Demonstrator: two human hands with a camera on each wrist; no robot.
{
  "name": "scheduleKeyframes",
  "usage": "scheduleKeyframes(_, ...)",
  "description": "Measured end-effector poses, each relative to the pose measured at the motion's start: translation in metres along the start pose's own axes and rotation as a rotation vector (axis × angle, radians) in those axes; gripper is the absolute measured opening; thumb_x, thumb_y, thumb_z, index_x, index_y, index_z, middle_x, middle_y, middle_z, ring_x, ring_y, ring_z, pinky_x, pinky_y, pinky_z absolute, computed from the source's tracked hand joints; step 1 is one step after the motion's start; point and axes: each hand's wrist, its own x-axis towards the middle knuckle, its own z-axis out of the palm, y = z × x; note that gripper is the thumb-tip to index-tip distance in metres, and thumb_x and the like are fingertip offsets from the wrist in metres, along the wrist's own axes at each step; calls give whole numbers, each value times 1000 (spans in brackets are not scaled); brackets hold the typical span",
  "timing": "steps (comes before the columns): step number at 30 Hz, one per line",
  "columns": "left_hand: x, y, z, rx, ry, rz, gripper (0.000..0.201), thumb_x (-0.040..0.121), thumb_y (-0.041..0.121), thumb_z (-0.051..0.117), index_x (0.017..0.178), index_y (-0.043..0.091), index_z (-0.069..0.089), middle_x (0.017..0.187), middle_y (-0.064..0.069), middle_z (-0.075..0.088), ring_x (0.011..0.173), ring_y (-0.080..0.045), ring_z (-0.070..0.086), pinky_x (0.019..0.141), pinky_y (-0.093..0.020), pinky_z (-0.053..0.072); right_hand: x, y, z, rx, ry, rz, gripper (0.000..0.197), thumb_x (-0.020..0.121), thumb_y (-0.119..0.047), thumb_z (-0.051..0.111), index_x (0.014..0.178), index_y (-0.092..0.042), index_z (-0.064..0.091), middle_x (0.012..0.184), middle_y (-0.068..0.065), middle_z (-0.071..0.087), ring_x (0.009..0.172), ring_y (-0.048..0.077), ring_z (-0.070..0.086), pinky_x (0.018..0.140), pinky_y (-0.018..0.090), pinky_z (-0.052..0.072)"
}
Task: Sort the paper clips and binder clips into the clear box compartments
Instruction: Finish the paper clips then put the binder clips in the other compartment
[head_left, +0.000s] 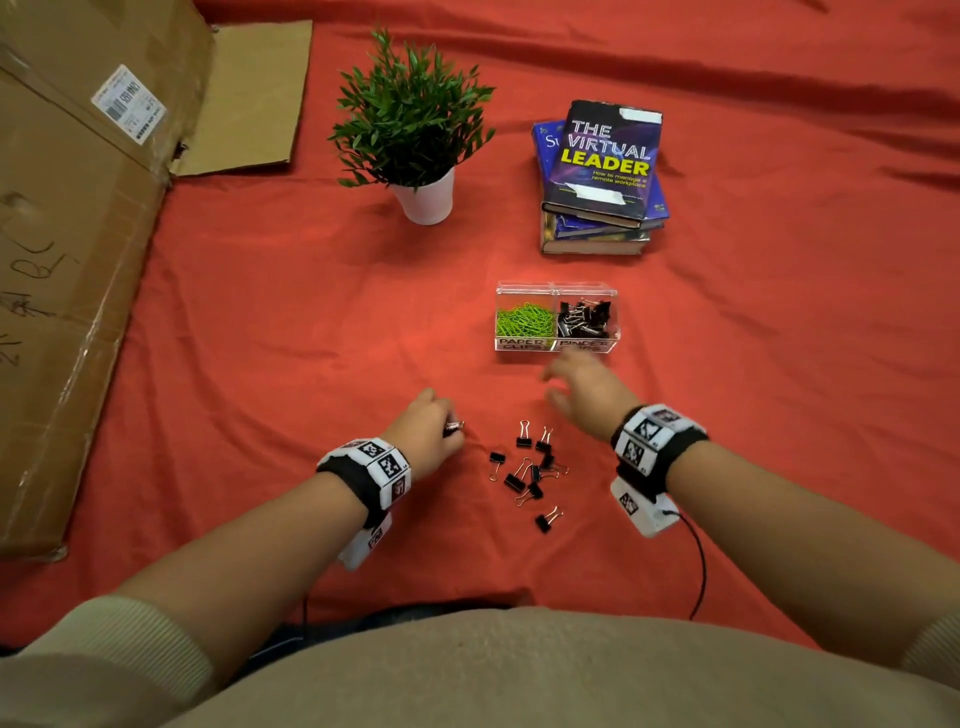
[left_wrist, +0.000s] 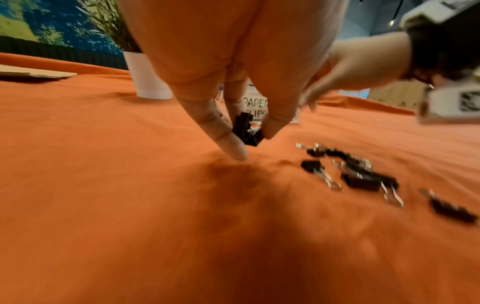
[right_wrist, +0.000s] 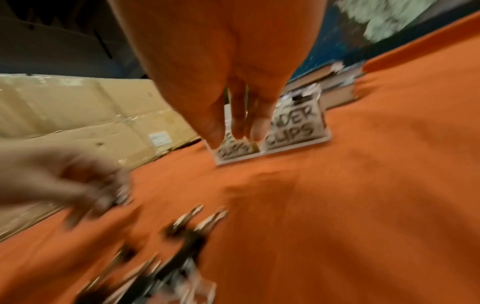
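Observation:
A clear two-compartment box (head_left: 554, 285) stands on the red cloth. Green paper clips (head_left: 524, 319) fill its left side, labelled PAPER CLIPS, and black binder clips (head_left: 584, 316) its right side, labelled BINDER CLIPS. Several loose binder clips (head_left: 530, 467) lie scattered between my wrists. My left hand (head_left: 449, 423) hovers just left of this pile. Its thumb and fingers pinch a small bunch of black binder clips (left_wrist: 246, 131). My right hand (head_left: 558, 382) is blurred, just in front of the box, with its fingers (right_wrist: 237, 125) straight and holding nothing.
A potted green plant (head_left: 423, 200) stands at the back centre, with a stack of books (head_left: 602, 176) to its right. Flattened cardboard (head_left: 78, 234) covers the left side. A black cable (head_left: 698, 561) trails from my right wrist.

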Motion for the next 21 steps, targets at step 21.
scheduleKeyframes(21, 125, 151, -29, 175, 175, 385, 26, 86, 18, 65, 107, 11, 54, 112, -8, 53, 102, -28, 53, 84, -38, 43, -42, 18, 8, 408, 144, 284, 8, 76, -5, 64, 82, -8, 67, 88, 8, 65, 73, 17, 57, 70, 19, 40)
